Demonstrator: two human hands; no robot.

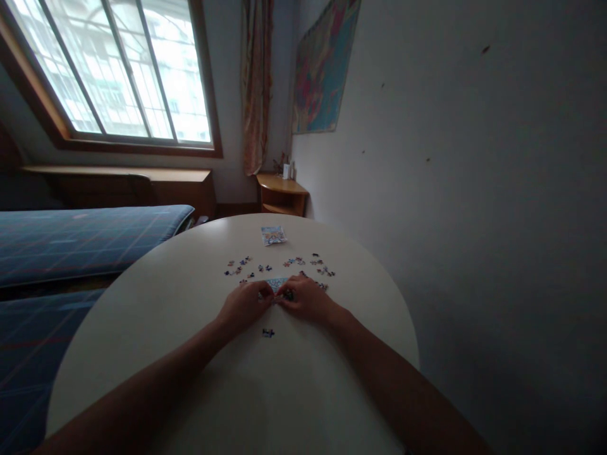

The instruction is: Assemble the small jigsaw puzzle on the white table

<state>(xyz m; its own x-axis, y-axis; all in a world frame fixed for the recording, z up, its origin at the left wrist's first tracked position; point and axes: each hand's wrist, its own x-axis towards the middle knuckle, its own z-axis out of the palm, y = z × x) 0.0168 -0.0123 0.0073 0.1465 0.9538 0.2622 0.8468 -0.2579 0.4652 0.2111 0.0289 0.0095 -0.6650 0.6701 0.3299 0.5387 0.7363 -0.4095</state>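
Observation:
Both hands meet at the middle of the round table, fingertips pinched close together at the near edge of a light-blue joined section of jigsaw puzzle (277, 284). My left hand (245, 303) is closed on a small jigsaw piece, mostly hidden by its fingers. Opposite it, my right hand (307, 298) is closed too, with a dark jigsaw piece (288, 294) partly showing under its fingers. How the pieces join there is hidden. Nearer to me, a lone jigsaw piece (268, 333) lies on the tabletop. Beyond the hands, several loose jigsaw pieces (294, 261) are scattered in an arc.
A printed packet or picture card (274, 236) lies toward the far side of the white round table (190, 341). To the left is a bed with a blue plaid cover (90, 237). A wall (474, 253) runs along the right; a corner shelf (282, 184) stands behind.

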